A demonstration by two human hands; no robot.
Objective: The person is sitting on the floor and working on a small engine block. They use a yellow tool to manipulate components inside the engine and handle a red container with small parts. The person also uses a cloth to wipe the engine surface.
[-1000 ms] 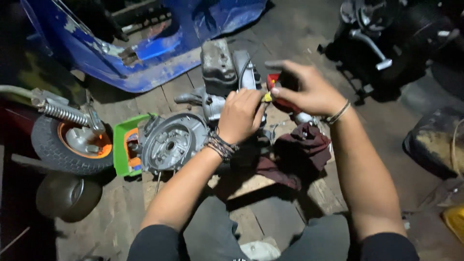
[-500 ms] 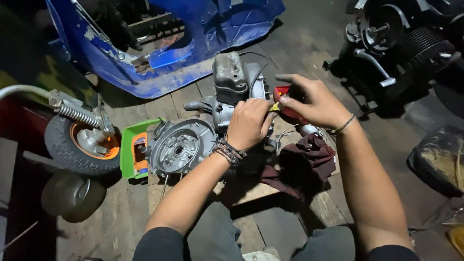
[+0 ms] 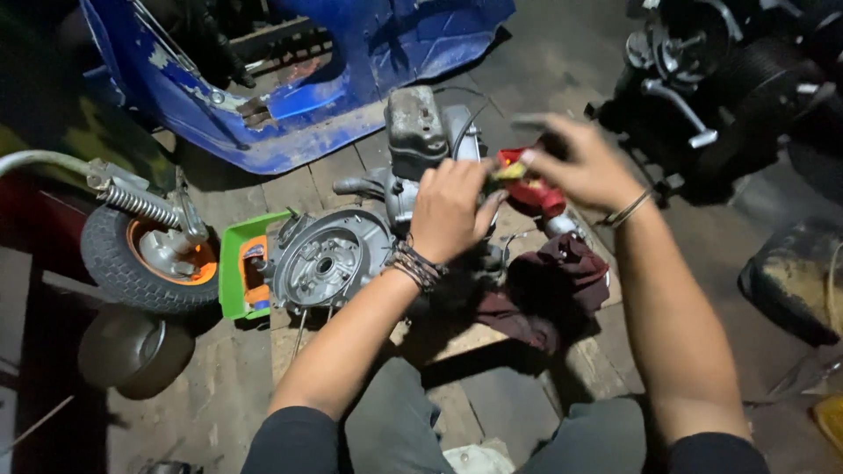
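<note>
Both hands sit a bit lower now. Left hand (image 3: 450, 206) presses the grey metal engine (image 3: 351, 250); right hand (image 3: 584, 167) grips a red tool (image 3: 531, 189). Best hold steady.

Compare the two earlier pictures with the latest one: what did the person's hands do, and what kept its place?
The right hand lifted a little and blurred in motion, keeping its grip on the red tool. The left hand stayed pressed on the grey engine, beside the tool's yellow tip. The view itself drifted slightly. The small wheel, green tray, dark red rag and blue bodywork kept their places.
</note>
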